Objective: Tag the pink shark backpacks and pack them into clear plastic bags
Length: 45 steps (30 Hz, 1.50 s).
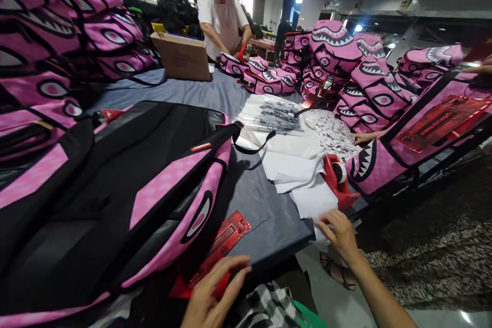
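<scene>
My left hand is low in the head view, fingers stretched out and apart, holding nothing. Just behind it a shiny red printed tag hangs at the near side of a black and pink backpack, which lies straps up on the table. My right hand reaches over the table's corner, its fingertips at the edge of white paper sheets. Its fingers are slightly bent and apart; whether they touch the paper I cannot tell. Beside the sheets stands a red tape dispenser.
Pink shark-faced backpacks are stacked at left and right. Clear plastic bags and a heap of small white pieces lie mid-table. A cardboard box stands behind. One person works across; another's hand is at right.
</scene>
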Tool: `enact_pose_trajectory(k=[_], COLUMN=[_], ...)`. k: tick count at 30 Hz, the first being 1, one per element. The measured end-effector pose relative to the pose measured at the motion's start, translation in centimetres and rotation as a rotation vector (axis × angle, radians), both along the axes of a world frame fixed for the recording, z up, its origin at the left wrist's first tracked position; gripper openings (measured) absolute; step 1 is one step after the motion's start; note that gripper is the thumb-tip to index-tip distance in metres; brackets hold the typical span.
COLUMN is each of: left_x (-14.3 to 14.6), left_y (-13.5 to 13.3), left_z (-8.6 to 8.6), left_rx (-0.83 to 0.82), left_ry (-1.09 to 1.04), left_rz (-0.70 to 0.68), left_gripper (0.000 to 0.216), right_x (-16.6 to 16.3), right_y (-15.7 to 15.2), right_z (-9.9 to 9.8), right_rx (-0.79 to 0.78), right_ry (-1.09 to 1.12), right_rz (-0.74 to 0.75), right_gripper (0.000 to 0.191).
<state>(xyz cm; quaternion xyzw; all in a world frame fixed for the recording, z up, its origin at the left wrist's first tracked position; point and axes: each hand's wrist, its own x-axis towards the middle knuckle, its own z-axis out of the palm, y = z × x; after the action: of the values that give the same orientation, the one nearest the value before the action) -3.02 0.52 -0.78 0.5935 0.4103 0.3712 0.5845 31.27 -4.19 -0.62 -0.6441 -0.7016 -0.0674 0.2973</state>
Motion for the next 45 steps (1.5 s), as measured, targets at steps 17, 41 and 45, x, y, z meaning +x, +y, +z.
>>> enact_pose_trajectory(k=[17,41,45], left_x=[3.4,-3.7,-4.0], left_y=[-2.0,0.4,-0.1], left_z=[2.7,-0.7,-1.2], left_rx=[-0.332,-0.313,-0.312], left_ry=[-0.399,-0.487,-0.603], left_rz=[-0.021,0.486,0.456], left_gripper=[0.043,0.038,0.043], right_x=[-7.9,-15.8,-11.4], right_y=[5.3,12.7,13.2], right_z=[1.1,7.5,8.3], right_rx=[-0.654,-1.140,-0.963], right_ry=[1.148,0.330,0.736], right_rz=[0.553,1.308,0.763], right_gripper=[0.107,0.042,0.045])
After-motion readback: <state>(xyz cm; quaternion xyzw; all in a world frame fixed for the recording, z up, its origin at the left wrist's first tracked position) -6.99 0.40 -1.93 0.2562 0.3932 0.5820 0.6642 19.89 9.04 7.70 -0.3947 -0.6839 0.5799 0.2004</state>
